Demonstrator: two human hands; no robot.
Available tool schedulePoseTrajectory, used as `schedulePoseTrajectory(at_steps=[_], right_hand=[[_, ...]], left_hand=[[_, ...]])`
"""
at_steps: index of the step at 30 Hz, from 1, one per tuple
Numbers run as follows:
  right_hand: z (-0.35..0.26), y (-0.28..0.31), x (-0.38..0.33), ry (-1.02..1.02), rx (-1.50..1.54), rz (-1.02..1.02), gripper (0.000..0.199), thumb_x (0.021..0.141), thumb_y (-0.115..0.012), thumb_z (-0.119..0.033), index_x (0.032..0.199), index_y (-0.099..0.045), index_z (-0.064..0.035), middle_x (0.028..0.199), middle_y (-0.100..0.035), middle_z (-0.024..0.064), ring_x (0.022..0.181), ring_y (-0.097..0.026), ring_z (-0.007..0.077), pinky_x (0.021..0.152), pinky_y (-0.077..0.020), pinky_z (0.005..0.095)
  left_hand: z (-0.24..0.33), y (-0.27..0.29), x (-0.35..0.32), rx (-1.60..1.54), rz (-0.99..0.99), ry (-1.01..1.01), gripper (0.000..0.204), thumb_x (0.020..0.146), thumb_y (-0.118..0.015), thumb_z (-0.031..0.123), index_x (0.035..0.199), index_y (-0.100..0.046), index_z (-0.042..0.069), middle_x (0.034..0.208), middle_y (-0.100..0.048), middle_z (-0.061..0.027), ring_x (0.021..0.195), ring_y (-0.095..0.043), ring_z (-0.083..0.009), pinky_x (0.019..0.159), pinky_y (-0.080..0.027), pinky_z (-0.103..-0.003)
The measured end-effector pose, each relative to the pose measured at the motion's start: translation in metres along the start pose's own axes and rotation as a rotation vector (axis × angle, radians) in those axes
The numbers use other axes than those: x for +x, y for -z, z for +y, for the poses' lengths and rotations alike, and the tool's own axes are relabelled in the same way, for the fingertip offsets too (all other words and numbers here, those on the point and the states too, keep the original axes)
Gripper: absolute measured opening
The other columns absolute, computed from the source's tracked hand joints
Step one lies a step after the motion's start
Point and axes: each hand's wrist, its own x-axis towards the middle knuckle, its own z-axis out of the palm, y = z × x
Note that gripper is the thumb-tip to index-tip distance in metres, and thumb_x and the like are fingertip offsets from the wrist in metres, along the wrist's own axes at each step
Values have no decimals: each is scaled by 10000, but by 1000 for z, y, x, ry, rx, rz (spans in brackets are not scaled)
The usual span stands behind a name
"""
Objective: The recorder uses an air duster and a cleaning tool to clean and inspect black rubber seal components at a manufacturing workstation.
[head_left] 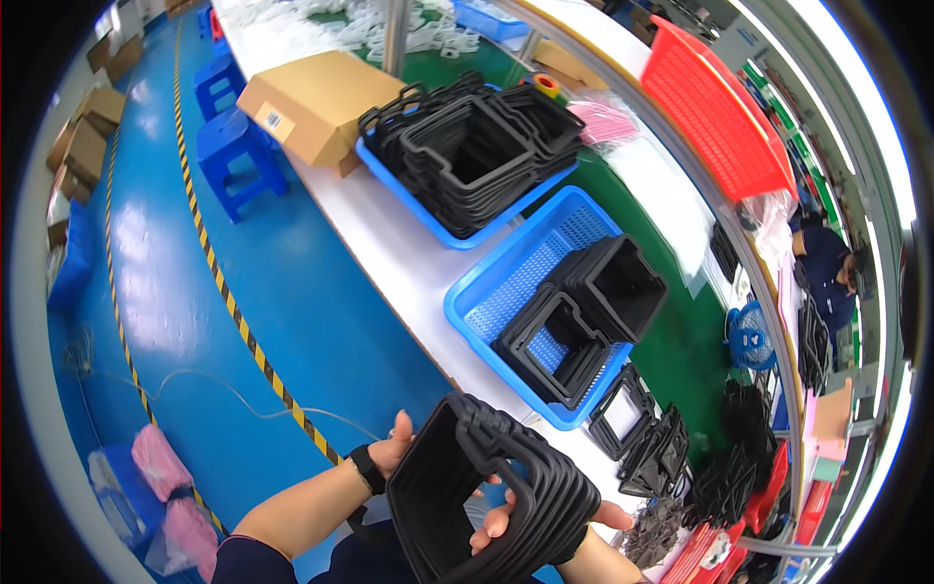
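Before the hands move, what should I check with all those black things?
1. Left hand on the held stack of black frames: ok, at its left side.
2. Right hand on it: ok, curled around the other side.
3. Left hand's whole grip: cannot tell, partly hidden.
4. Room in the nearer blue basket: ok, mesh shows beside its black stacks.
5. Room in the farther blue basket: not ok, heaped above the rim.

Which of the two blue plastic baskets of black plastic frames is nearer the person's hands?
The blue plastic basket with bare perforated bottom showing; the farther basket, beside the brown cardboard box, is heaped with black frames.
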Motion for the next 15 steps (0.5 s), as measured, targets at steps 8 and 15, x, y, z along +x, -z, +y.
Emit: schedulePoseTrajectory(at_steps=[8,15], right_hand=[[-36,-4,-15,62,36,-122,1206,531,-796,-637,1428,-258,-37,1356,-383,268,1325,-281,461,1082,-214,608],[-93,-8,-26,102,28,-212,1292,505,-830,-605,1432,-182,20,1407,-351,241,1349,-297,375,1128,-216,510]], left_hand=[[30,-35,34,130,164,266,805,726,-693,324,1375,-354,-12,1332,-465,-204,1191,-496,-309,1040,-364,-421],[39,-52,97,123,230,278,652,763,-647,250,1307,-423,-33,1161,-560,-210,1053,-576,-321,988,-421,-417]])
